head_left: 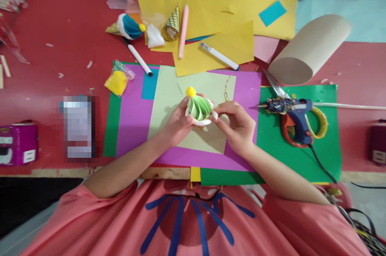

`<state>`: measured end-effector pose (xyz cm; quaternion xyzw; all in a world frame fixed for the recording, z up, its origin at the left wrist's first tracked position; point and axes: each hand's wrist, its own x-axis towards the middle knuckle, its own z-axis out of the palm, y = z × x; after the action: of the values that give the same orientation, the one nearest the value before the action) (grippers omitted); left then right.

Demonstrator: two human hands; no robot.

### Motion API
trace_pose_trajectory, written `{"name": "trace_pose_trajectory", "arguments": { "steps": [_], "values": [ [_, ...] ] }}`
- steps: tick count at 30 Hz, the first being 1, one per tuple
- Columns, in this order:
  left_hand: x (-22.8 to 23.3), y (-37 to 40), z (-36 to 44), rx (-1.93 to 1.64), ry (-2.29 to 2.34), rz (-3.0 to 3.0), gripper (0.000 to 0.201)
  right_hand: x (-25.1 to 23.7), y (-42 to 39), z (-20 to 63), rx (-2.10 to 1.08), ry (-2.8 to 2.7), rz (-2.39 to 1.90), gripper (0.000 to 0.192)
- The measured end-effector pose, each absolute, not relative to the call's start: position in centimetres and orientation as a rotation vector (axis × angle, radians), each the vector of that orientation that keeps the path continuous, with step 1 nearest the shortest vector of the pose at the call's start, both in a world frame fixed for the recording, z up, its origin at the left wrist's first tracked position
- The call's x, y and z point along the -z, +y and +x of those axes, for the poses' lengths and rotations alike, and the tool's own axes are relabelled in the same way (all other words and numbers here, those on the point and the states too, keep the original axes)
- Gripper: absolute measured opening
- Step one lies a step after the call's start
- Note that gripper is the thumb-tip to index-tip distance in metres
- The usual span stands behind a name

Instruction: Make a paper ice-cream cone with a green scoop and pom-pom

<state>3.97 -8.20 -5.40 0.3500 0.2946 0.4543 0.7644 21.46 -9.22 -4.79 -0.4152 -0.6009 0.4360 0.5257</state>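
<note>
while the left hand [177, 123] cups a small paper ornament [199, 108] from below and behind, fingers curled around its white base, the right hand [235, 125] pinches the white edge on the ornament's right side between thumb and fingertips, so both hands are closed on it. the ornament is a swirl of pale green folded paper topped by a yellow pompom [190, 91], and it is held just above a pale green sheet [169, 99] that lies on a purple sheet [132, 115] near the front edge of the red worktop [60, 38]. to the right, on a dark green sheet [325, 143], a blue glue gun [294, 117] lies across scissors with orange and yellow handles [316, 127]. a brown cardboard roll [307, 48] lies behind them. farther back are yellow sheets [229, 6], two white markers [219, 56], a pink stick [183, 30], a finished blue ornament [128, 26] and a small bag of yellow pompoms [117, 82]. a purple box [18, 143] sits at the left edge.
</note>
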Motion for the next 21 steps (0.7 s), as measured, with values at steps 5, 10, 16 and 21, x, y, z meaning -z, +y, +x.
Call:
{"name": "trace_pose_trajectory", "arguments": {
  "steps": [5,10,16,21],
  "values": [
    [5.57,-8.4,3.86,-0.964,0.631,0.775,0.057,4.79,-9.41,21.56,-0.908,-1.542,-0.921,0.025],
    [5.2,-8.57,3.97,-0.96,0.682,0.771,0.055,4.66,-9.53,21.57,-0.928,-1.568,-0.887,0.03],
    [5.51,-8.62,3.99,-1.008,0.726,0.805,0.058,4.81,-9.6,21.52,-1.021,-1.46,-0.993,0.018],
    [5.68,-8.74,3.76,-1.046,0.731,0.903,0.059,4.63,-9.56,21.41,-1.087,-1.387,-0.998,0.017]
  ]
}}
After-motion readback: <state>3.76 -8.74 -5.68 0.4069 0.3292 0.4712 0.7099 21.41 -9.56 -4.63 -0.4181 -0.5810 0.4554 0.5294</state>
